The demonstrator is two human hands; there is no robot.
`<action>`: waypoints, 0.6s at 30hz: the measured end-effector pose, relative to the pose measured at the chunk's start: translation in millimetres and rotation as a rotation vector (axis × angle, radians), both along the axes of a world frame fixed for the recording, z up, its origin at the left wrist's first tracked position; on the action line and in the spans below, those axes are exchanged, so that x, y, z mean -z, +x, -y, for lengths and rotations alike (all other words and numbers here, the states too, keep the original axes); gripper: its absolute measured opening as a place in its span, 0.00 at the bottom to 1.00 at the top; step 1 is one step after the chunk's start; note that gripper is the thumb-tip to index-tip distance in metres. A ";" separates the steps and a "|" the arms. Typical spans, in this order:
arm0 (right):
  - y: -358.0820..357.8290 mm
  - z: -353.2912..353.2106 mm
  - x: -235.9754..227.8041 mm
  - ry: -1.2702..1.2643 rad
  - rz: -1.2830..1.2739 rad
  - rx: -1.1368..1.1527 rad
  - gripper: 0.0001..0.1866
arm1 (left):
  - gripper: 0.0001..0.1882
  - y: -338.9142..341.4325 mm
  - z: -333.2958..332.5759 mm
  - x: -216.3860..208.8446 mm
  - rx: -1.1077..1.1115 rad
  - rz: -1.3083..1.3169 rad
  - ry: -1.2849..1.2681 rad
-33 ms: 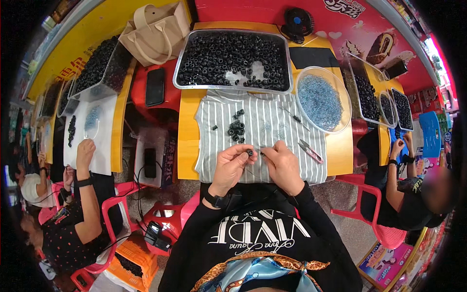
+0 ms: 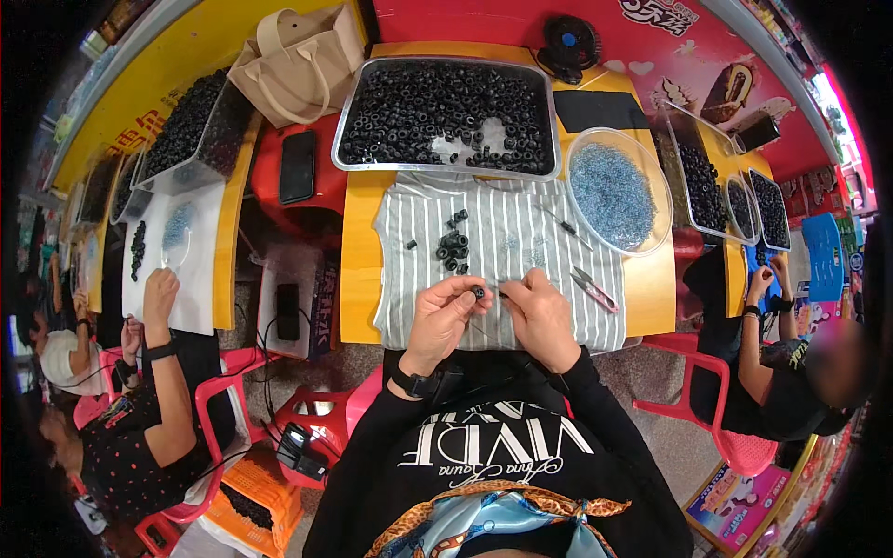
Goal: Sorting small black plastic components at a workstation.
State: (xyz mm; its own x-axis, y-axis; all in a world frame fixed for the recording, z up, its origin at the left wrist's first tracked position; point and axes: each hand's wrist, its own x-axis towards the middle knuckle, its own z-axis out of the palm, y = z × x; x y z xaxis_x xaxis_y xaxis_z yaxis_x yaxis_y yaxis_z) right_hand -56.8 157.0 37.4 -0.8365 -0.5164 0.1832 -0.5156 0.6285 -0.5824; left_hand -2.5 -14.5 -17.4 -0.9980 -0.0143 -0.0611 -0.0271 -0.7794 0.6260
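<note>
Black ring (image 2: 478, 292) at centre frame!
My left hand (image 2: 439, 321) pinches it; my right hand (image 2: 545, 321) curls nearly closed, contents unclear.

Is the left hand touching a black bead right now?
Touching: the head view shows the left hand pinching a black bead between thumb and forefinger.

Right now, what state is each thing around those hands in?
Left hand: pinching a black bead
Right hand: pinched shut; contents unclear
Striped cloth: spread out
Loose black beads: clustered on the cloth
Pink-handled snips: lying flat, blades apparently parted
Large tray: uncovered, holding black beads
Round tub: uncovered, holding blue beads
Phone left of tray: lying flat, screen dark
Tote bag: standing upright
Fan: cannot tell whether running
</note>
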 end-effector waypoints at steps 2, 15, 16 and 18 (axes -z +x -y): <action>-1.7 -0.1 5.8 0.049 -0.006 0.017 0.10 | 0.12 -0.3 -1.3 0.7 -0.008 0.002 -0.006; -2.0 2.6 -4.7 -0.647 0.479 -0.083 0.07 | 0.12 -1.4 -5.3 0.6 0.017 -0.029 -0.106; -1.3 3.2 -3.1 -0.659 0.465 -0.077 0.07 | 0.11 -1.1 -6.0 -0.2 0.010 -0.034 -0.110; -1.8 3.9 -4.5 -0.612 0.425 -0.087 0.07 | 0.11 -0.9 -5.4 0.4 0.001 -0.045 -0.184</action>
